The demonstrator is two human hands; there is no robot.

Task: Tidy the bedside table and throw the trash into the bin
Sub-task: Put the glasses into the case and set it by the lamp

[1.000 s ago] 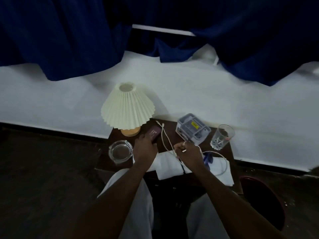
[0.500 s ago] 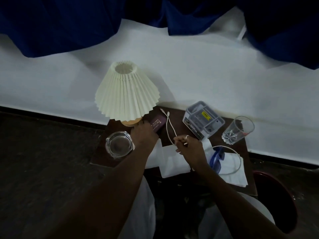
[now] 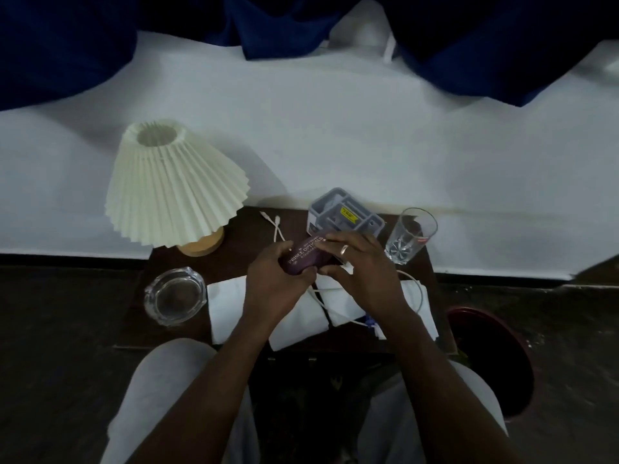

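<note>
A purple glasses case [image 3: 305, 255] with printed lettering is lifted above the dark bedside table [image 3: 234, 249]. My left hand [image 3: 273, 283] grips its near end and my right hand [image 3: 358, 269], wearing a ring, holds its far end and side. Beneath my hands lie white tissues [image 3: 231, 303] and a white charging cable [image 3: 276, 226] that loops round to the right. A bit of blue shows under my right wrist [image 3: 369, 320]. A dark red bin [image 3: 492, 356] stands on the floor to the right of the table.
A cream pleated lamp [image 3: 174, 182] stands at the table's back left. A glass ashtray [image 3: 174, 294] sits at the front left, a grey organiser box [image 3: 345, 212] at the back and a drinking glass [image 3: 410, 236] at the back right. A white bed lies beyond.
My left hand lifted the purple case from beside the lamp base toward the table's middle. My right hand let go of the cable and took hold of the case.
</note>
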